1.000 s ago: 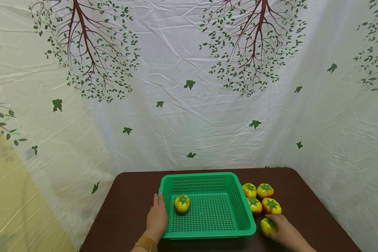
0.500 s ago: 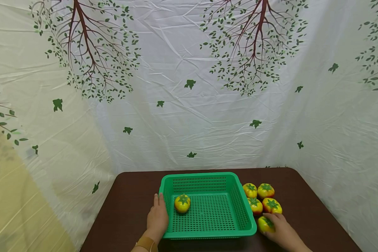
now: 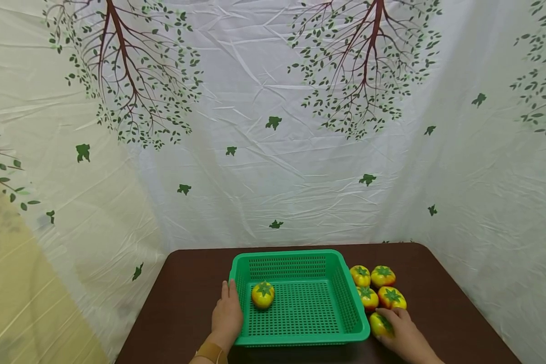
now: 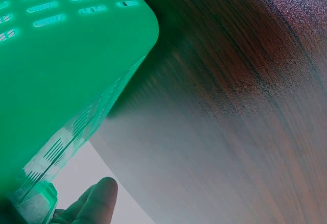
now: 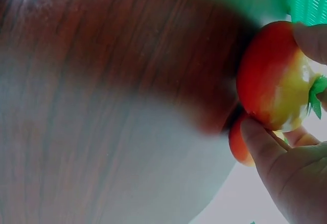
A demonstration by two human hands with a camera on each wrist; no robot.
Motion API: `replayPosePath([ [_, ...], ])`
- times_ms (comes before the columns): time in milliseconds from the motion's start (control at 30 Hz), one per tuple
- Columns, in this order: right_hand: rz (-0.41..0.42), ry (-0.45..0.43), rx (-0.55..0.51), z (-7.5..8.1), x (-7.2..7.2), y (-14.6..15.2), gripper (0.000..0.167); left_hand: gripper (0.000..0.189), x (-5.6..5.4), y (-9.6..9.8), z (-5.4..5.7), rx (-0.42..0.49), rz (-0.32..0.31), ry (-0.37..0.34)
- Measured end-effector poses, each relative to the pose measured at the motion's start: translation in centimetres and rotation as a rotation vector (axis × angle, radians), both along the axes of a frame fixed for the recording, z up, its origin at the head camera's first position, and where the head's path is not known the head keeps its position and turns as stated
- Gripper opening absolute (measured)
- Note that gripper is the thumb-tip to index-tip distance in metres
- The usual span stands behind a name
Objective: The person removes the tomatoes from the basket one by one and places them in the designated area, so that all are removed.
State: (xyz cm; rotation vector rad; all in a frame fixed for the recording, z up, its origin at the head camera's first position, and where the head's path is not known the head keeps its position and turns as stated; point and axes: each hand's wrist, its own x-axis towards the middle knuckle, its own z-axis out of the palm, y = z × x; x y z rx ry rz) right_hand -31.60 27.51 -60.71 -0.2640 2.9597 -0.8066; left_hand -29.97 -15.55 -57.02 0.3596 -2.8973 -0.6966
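A green plastic basket (image 3: 302, 337) stands on the dark table, with one yellow persimmon (image 3: 262, 296) inside near its left wall. My left hand (image 3: 227, 314) rests along the basket's left side, its fingers straight. At the right, my right hand (image 3: 405, 333) holds another persimmon (image 3: 378, 326) between thumb and fingers, close to the basket's front right corner. The right wrist view shows this persimmon (image 5: 271, 76) with a red underside and green leafy top. Several more persimmons (image 3: 392, 297) sit grouped just beyond it, beside the basket's right wall.
The dark brown tabletop (image 3: 186, 283) has rounded far corners. A white curtain (image 3: 264, 192) printed with trees and leaves hangs behind it and along both sides.
My right hand has shifted slightly left with the persimmon, bringing it nearer the basket's corner. The left hand, basket and other persimmons have stayed in place.
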Motion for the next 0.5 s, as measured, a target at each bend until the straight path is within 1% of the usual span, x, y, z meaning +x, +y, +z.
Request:
replayPosePath([
  [167,-0.014,-0.007,0.000,-0.23,-0.08,-0.21,0.065,0.056,0.06,-0.04,-0.09,-0.004,0.000,0.002],
  [500,0.000,-0.015,0.015,-0.32,-0.36,-0.41,0.065,0.056,0.13,0.00,-0.19,-0.001,0.000,0.009],
])
